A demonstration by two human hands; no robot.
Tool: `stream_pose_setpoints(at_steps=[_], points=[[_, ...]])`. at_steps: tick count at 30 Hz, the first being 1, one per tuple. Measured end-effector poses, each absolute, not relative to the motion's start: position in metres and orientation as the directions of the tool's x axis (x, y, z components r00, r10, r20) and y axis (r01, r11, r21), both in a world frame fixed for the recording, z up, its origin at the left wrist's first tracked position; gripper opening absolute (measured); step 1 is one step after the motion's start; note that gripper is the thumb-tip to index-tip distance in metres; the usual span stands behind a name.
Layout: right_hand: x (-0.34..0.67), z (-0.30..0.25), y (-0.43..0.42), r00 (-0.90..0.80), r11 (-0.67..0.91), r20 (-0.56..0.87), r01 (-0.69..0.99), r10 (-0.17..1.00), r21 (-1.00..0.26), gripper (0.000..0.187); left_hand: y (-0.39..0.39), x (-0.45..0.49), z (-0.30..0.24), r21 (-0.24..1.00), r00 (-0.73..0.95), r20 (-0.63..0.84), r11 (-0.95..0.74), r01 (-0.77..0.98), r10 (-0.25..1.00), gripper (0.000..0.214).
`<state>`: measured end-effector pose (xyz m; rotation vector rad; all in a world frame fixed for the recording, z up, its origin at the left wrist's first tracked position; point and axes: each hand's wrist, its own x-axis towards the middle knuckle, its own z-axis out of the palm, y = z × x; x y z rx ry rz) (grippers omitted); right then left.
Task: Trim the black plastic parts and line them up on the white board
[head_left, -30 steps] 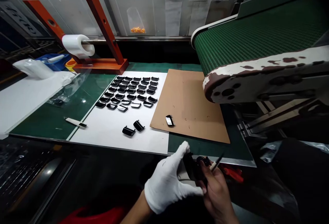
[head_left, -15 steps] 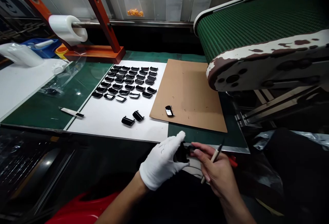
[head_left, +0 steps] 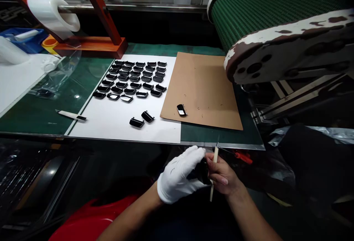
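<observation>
My left hand (head_left: 178, 176), in a white glove, is closed around a glossy black plastic part (head_left: 199, 171) below the table's front edge. Much of that part is hidden by the glove. Bare and closed, my right hand (head_left: 225, 177) grips a slim craft knife (head_left: 215, 155) with a pale handle, its blade pointing up. The right fingertips are against or very near the black part; contact cannot be made out exactly. A similar single black part (head_left: 181, 110) lies on the brown cardboard (head_left: 207, 82), among small dark shavings.
Rows of black parts (head_left: 135, 73) cover the white sheet (head_left: 110, 123), with two loose ones (head_left: 136, 123) nearer. Another pale-handled knife (head_left: 71, 114) lies left. A green conveyor (head_left: 265, 16) overhangs the right side. A film roll (head_left: 51, 12) hangs back left. A red-handled tool (head_left: 243, 157) sits beyond my right hand.
My right hand has moved left against the left hand, and its knife has turned more upright. The view has tilted downward, so the table appears higher. The red-handled tool shows more fully.
</observation>
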<state>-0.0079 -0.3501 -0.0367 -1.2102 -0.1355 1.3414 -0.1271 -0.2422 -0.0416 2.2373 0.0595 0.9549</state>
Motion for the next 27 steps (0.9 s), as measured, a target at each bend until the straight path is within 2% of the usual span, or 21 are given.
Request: stream_pose_setpoints(at_steps=[2,4,9,13,17,20,23,25,26,27], points=[[-0.008,-0.038,-0.345,0.332,-0.237,-0.520,-0.615,0.787,-0.752,0.051,-0.236,-0.126,-0.036,0.592,0.719,0.642,-0.769,-0.242,0.268,0.073],[-0.006,-0.037,-0.342,0.402,-0.234,-0.489,-0.536,0.775,-0.811,0.052,-0.228,-0.124,-0.034,0.581,0.726,0.625,-0.792,-0.186,0.288,0.068],[-0.004,-0.029,-0.346,0.662,-0.339,-0.355,-0.160,0.660,-0.927,0.038,-0.218,-0.119,-0.045,0.498,0.864,0.419,-0.866,0.041,0.281,0.057],[-0.021,-0.029,-0.345,0.802,-0.505,-0.183,0.165,0.569,-0.847,0.024,-0.229,-0.114,-0.053,0.458,0.905,0.313,-0.880,0.122,0.288,0.058],[-0.032,-0.024,-0.347,0.843,-0.584,-0.056,0.322,0.536,-0.745,0.028,-0.235,-0.116,-0.058,0.471,0.903,0.243,-0.857,0.209,0.354,0.058],[-0.010,-0.008,-0.374,0.906,-0.622,0.054,0.330,0.419,-0.710,0.032,-0.228,-0.123,-0.058,0.549,0.874,0.251,-0.805,0.226,0.417,0.062],[0.037,0.013,-0.430,0.979,-0.761,0.174,0.190,0.103,-0.620,0.045,-0.219,-0.127,-0.052,0.668,0.863,0.261,-0.726,0.163,0.434,0.064],[0.073,0.021,-0.479,0.961,-0.884,0.259,0.035,-0.098,-0.466,0.050,-0.218,-0.127,-0.044,0.749,0.867,0.238,-0.651,0.123,0.438,0.065],[0.089,0.021,-0.502,0.958,-0.936,0.241,-0.062,-0.153,-0.346,0.057,-0.219,-0.126,-0.040,0.790,0.869,0.220,-0.604,0.107,0.442,0.066],[0.102,0.019,-0.522,0.961,-0.951,0.221,-0.100,-0.169,-0.293,0.071,-0.220,-0.125,-0.036,0.826,0.872,0.202,-0.557,0.094,0.446,0.067]])
